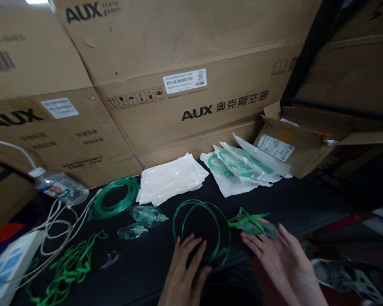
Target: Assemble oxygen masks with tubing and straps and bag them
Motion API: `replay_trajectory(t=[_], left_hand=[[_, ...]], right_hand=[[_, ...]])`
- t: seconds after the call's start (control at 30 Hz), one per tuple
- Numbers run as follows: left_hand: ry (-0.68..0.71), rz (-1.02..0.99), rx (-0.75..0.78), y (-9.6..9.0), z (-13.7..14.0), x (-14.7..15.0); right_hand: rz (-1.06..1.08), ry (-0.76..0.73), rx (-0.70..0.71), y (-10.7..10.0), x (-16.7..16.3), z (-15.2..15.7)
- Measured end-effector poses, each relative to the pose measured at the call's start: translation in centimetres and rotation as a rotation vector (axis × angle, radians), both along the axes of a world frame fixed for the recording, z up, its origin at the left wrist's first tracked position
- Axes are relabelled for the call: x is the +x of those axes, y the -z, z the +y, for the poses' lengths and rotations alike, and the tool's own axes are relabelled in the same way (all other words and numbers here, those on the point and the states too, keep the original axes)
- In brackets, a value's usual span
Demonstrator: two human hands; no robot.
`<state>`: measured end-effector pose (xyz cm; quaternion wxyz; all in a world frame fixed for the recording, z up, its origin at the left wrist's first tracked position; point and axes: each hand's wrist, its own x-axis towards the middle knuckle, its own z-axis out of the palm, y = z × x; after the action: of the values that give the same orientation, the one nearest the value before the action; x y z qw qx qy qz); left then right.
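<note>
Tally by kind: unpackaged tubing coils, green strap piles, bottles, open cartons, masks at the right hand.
Unpackaged green tubing coils: 2
Green strap pile: 1
Plastic bottle: 1
Open cardboard carton: 1
Mask at the right hand: 1
Total: 6

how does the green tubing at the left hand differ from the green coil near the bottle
The tubing lies in a few loose loops, while the coil is a thick bundle of many turns. The left hand is at the tubing's near side; no hand is on the coil. Both are green and looped on the dark surface.
</note>
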<state>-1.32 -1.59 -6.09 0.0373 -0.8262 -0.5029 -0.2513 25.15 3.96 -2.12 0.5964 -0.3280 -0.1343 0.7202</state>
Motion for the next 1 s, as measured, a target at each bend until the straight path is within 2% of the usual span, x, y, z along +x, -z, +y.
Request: replay_trajectory(t=[0.13,0.3,0.43,0.57,0.7,0.8,0.9,1.0], left_hand=[[-0.089,-0.152,-0.056,-0.9,-1.1,-0.8],[-0.045,-0.247,-0.126,-1.6,-2.6,-1.6],[-0.074,-0.248,-0.16,-1.2,-3.1,-1.3],[-0.093,-0.301,-0.179,-0.7,-3.1,-0.9],[-0.112,-0.515,-0.218,-1.3,-2.6,-0.7],[-0.157,-0.712,-0.34,-1.8,-1.7,-0.2],[-0.169,-0.956,-0.447,-1.9,-0.5,0.3],[-0.178,-1.123,-0.446,-1.8,0.7,0.8]], right_hand=[[-0.035,-0.056,0.015,-0.7,-1.4,1.2],[-0.107,-0.139,0.071,-1.6,-3.2,1.4],[-0.157,-0.263,0.156,-1.9,-5.1,1.4],[-0.159,-0.342,0.166,-1.1,-6.4,2.1],[-0.168,-0.364,0.163,0.0,-6.5,2.4],[-0.188,-0.36,0.157,0.4,-6.5,2.2],[-0.202,-0.348,0.147,0.5,-6.6,2.1],[-0.11,-0.314,0.113,0.1,-6.2,2.6]])
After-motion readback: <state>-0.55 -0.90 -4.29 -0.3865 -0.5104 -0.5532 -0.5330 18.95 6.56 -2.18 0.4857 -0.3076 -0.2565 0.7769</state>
